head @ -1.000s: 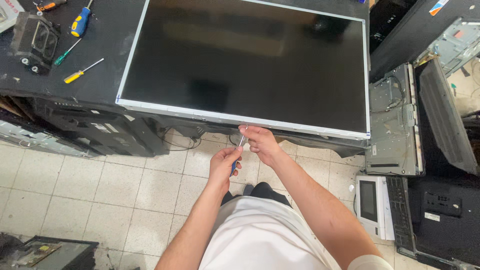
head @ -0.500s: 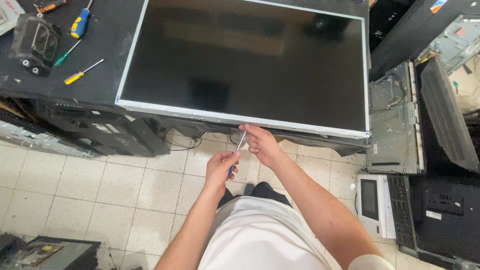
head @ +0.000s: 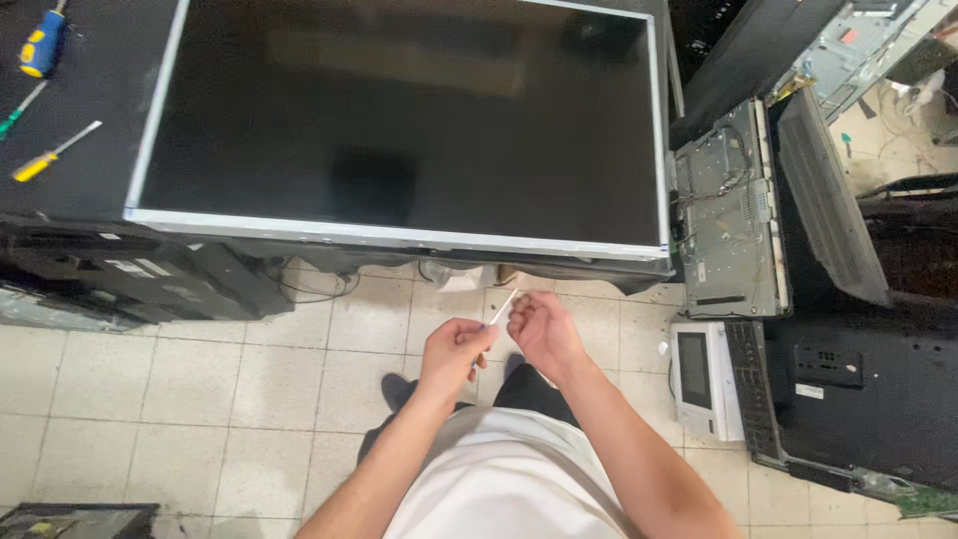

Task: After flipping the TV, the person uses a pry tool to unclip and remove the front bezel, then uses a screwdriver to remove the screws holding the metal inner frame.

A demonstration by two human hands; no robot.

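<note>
The left hand is closed around the handle end of a thin, pale-shafted tool, which looks like a small screwdriver; the shaft points up and to the right, toward the near edge of the flat-screen panel. The right hand is curled just beside the tip, fingers pinched loosely together. Whether it actually touches the shaft or holds some small part I cannot tell, as the view is slightly blurred there.

Both hands hang in the air over the tiled floor, just below the panel's pale bottom bezel, near it but not touching.

The main risk, as I judge it, is the bare tip: with the hands so close together a slip could jab the right fingers. Anything small pinched there could also drop to the floor and roll under the table. Further out, the panel overhangs the table's near edge, so a knock from below could shift it.

Far left on the table lie a yellow-handled screwdriver and a blue-and-yellow one, well apart from the hands. To the right stand stripped chassis boards.
</note>
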